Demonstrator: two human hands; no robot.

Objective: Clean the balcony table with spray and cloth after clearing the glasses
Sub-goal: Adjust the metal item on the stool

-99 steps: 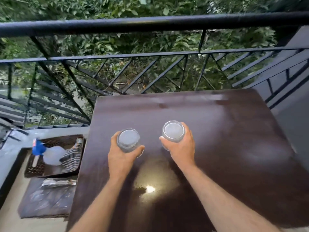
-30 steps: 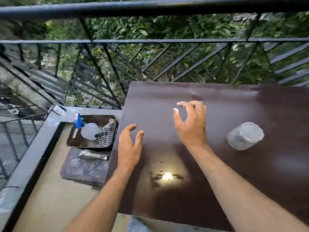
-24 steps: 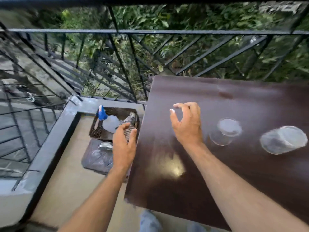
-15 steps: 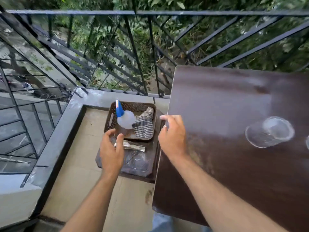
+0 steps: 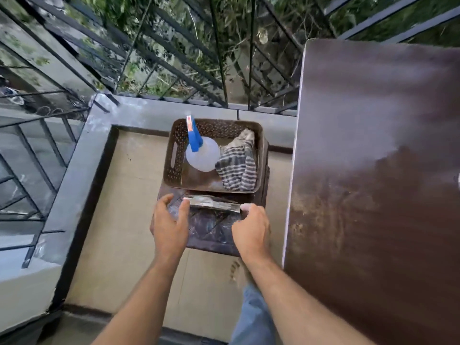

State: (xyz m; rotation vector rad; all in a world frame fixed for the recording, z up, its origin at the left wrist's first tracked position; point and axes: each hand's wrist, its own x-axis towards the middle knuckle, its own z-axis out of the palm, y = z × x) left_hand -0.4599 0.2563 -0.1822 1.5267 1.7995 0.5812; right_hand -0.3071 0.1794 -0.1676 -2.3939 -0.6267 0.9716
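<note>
A white spray bottle (image 5: 202, 153) with a blue trigger head lies in a brown perforated basket (image 5: 174, 155), beside a grey striped cloth (image 5: 237, 168). The basket rests on a dark stool (image 5: 211, 230) left of the dark brown table (image 5: 373, 183). My left hand (image 5: 169, 225) and my right hand (image 5: 251, 230) hover over the stool's near half, fingers apart, holding nothing. A sliver of one glass (image 5: 458, 181) shows at the right edge of the frame.
A crumpled silvery wrapper (image 5: 214, 204) lies on the stool between my hands and the basket. A black metal railing (image 5: 174, 61) and a grey concrete curb (image 5: 139, 113) bound the balcony floor. My jeans leg (image 5: 251, 317) shows below.
Both hands let go of the glasses on the table and moved left and down to the stool. My view swung left, so the glasses slid out of frame.
</note>
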